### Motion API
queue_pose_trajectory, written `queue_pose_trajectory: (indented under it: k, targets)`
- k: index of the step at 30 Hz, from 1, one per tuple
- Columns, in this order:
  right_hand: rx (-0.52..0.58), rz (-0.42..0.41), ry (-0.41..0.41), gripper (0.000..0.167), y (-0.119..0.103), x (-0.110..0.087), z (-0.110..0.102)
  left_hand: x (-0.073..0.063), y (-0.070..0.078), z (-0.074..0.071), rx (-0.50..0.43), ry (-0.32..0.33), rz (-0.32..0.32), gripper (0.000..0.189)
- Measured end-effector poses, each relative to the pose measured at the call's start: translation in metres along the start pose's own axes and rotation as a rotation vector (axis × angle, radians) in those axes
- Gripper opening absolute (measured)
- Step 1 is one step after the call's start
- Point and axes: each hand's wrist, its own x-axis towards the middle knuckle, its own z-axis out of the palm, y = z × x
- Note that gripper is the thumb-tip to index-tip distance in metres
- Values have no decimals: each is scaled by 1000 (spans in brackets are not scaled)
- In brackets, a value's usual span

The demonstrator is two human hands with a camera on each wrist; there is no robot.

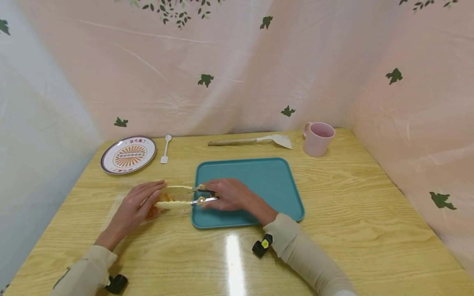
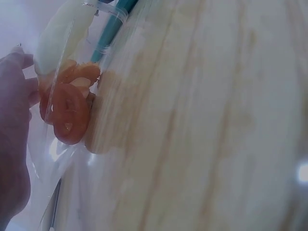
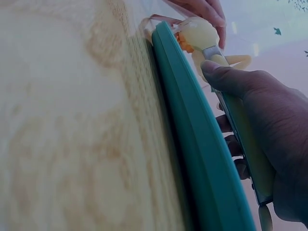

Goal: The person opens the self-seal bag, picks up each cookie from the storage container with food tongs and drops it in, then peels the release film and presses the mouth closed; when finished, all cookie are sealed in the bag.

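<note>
Tongs [image 1: 179,204]: spread, reaching from above the left part of a teal tray [image 1: 255,176] to a clear bag [image 2: 65,156], cream ends beside reddish-orange food [image 2: 71,115].
Right hand [image 1: 229,194]: curled round the tongs, gripping near the metal end.
Left hand [image 1: 137,201]: laid at the bag, fingers nearly straight; cannot tell whether pinching the film.
Bag: on the wooden table [image 1: 340,205], left of the tray.
Food: visible through the film.
Back left: patterned plate [image 1: 128,155], small white spoon [image 1: 165,150] just beside.
Back centre: wooden-handled spatula [image 1: 255,140], behind the tray.
Back right: pink mug [image 1: 319,142], upright near the spatula's blade.
</note>
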Motion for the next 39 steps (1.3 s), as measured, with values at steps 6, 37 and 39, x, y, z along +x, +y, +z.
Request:
queue_pose_trajectory:
  k: [6,37,39]
  targets:
    - [8,6,-1,51,1,0,1,1,1,0,-10,2,-10,35]
    - [13,7,-10,55,0,7,3,2,4,1,16,-9,21,34]
    - [14,6,-13,55,0,7,3,2,3,0,16,-6,23,34]
